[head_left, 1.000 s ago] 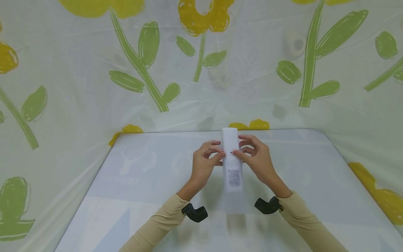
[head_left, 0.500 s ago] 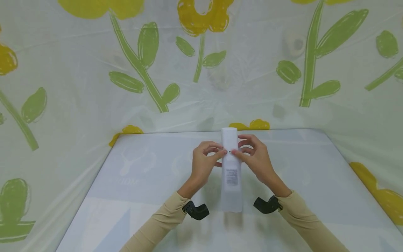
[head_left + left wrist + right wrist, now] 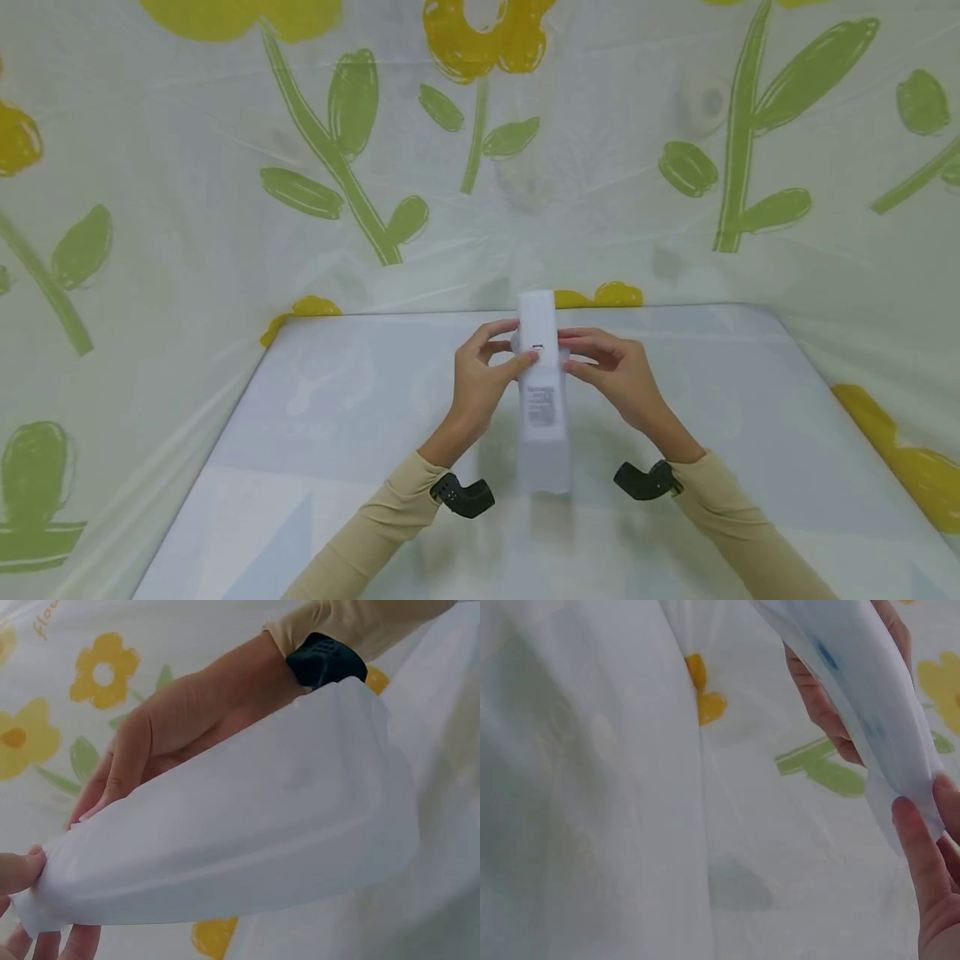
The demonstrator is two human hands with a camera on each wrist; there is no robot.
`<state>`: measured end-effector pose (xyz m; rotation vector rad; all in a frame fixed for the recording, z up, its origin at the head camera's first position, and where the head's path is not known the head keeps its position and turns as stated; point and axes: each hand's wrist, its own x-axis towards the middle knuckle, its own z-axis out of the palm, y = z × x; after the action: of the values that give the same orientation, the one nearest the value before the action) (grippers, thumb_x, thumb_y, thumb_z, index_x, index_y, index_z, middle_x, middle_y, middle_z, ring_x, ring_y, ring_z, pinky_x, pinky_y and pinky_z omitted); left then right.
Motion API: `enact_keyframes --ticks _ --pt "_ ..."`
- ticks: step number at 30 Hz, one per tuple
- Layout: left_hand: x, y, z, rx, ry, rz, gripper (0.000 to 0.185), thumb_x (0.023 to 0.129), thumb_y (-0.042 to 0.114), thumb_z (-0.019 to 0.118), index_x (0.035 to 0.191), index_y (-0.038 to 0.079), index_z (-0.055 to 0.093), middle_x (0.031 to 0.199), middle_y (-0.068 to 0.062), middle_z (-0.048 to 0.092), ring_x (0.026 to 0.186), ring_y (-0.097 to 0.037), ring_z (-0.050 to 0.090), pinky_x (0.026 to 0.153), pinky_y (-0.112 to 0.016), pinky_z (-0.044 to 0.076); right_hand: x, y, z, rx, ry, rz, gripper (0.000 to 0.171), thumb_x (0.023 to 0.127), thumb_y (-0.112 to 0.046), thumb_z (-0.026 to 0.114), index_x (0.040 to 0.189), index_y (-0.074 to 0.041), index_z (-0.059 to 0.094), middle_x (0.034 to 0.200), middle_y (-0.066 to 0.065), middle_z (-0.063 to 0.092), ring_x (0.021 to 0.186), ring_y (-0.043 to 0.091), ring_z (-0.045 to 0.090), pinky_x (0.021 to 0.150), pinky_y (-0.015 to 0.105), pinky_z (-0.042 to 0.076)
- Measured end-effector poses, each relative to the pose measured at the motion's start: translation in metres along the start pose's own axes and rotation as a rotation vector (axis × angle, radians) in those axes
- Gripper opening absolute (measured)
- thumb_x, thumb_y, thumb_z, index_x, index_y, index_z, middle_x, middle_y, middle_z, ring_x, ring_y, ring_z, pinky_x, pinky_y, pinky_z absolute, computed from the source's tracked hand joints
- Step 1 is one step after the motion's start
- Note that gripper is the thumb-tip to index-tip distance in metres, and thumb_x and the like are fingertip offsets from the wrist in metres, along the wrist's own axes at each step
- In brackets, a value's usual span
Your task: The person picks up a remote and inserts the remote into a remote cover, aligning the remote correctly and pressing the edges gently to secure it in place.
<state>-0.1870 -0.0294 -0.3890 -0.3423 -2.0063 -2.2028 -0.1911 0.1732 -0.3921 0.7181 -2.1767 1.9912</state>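
A long white translucent packet [image 3: 542, 417] with a grey printed label hangs upright over the middle of the table. My left hand [image 3: 480, 379] pinches its upper part from the left, and my right hand [image 3: 615, 375] pinches it from the right at the same height. In the left wrist view the packet [image 3: 247, 840] fills the frame, with my left fingertips [image 3: 22, 870] on its end and my right hand [image 3: 195, 720] behind it. The right wrist view has my right fingers [image 3: 922, 855] on the packet's edge [image 3: 870, 682].
A pale blue-grey cloth covers the table [image 3: 337, 433]. A plastic sheet printed with yellow flowers and green leaves [image 3: 337, 167] hangs behind and at both sides. Black wrist mounts [image 3: 465, 497] [image 3: 645, 482] sit on my beige sleeves.
Both hands have lifted the packet a little and shifted it slightly left. Its lower end hangs further down than a second ago.
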Motion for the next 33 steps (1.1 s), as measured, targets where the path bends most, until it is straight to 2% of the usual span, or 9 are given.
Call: enact_keyframes --ticks 6,8,12,15,20,24,28,33 --pt "-0.003 0.0 -0.004 0.043 -0.035 -0.039 0.054 0.079 0.014 0.077 0.13 0.017 0.057 0.126 0.002 0.057 0.101 -0.023 0.054 0.068 -0.034 0.057 -0.002 0.008 0.001 -0.056 -0.002 -0.072 0.017 0.082 0.005 0.069 0.099 0.005 0.07 0.118 0.019 0.061 0.107 0.02 0.06 0.081 0.031 0.054" --pt "-0.004 0.001 -0.005 0.066 -0.05 -0.033 0.059 0.079 0.014 0.077 0.133 0.018 0.055 0.129 0.002 0.055 0.102 -0.023 0.053 0.069 -0.033 0.057 -0.004 0.01 0.001 -0.067 -0.005 -0.1 0.015 0.082 0.006 0.068 0.096 0.005 0.07 0.117 0.019 0.061 0.106 0.02 0.06 0.079 0.032 0.054" --pt "-0.008 0.017 -0.005 0.108 -0.084 0.007 0.06 0.081 0.009 0.074 0.136 0.01 0.051 0.133 -0.004 0.054 0.102 -0.027 0.054 0.07 -0.031 0.056 -0.005 0.009 0.003 -0.047 0.001 -0.136 0.013 0.082 0.008 0.067 0.094 0.005 0.069 0.117 0.02 0.059 0.104 0.021 0.06 0.077 0.033 0.055" --pt "-0.011 0.028 -0.005 0.105 -0.111 0.018 0.058 0.081 0.003 0.073 0.136 0.004 0.051 0.133 -0.008 0.054 0.1 -0.03 0.054 0.069 -0.032 0.057 -0.006 0.007 0.005 -0.022 0.005 -0.143 0.011 0.083 0.008 0.066 0.094 0.007 0.067 0.117 0.022 0.056 0.102 0.022 0.061 0.074 0.035 0.056" --pt "-0.01 0.031 -0.003 0.081 -0.143 0.007 0.058 0.081 0.002 0.072 0.135 0.004 0.051 0.134 -0.007 0.054 0.1 -0.029 0.053 0.07 -0.033 0.057 -0.004 0.006 0.006 -0.003 0.04 -0.109 0.008 0.086 0.006 0.063 0.094 0.008 0.065 0.117 0.018 0.056 0.095 0.021 0.064 0.069 0.035 0.057" --pt "-0.01 0.031 -0.002 0.105 -0.139 -0.003 0.057 0.081 0.004 0.073 0.134 0.006 0.053 0.132 -0.005 0.056 0.101 -0.028 0.053 0.071 -0.028 0.055 -0.005 0.006 0.006 0.051 0.048 -0.066 0.009 0.085 0.005 0.065 0.093 0.01 0.063 0.115 0.014 0.058 0.093 0.022 0.064 0.066 0.039 0.057" --pt "-0.012 0.03 -0.002 0.117 -0.127 -0.042 0.056 0.081 0.006 0.073 0.134 0.006 0.054 0.132 -0.004 0.056 0.104 -0.028 0.054 0.072 -0.027 0.054 -0.005 0.005 0.006 0.093 0.046 -0.013 0.015 0.083 0.006 0.068 0.095 0.012 0.062 0.114 0.014 0.059 0.092 0.024 0.064 0.066 0.041 0.057" --pt "-0.009 0.005 -0.002 0.073 -0.075 -0.063 0.054 0.081 0.013 0.075 0.132 0.013 0.056 0.132 0.0 0.053 0.107 -0.025 0.055 0.077 -0.032 0.055 -0.002 0.001 0.007 0.074 0.102 0.074 0.025 0.084 0.0 0.069 0.106 0.007 0.06 0.109 0.013 0.06 0.087 0.025 0.064 0.064 0.04 0.058"
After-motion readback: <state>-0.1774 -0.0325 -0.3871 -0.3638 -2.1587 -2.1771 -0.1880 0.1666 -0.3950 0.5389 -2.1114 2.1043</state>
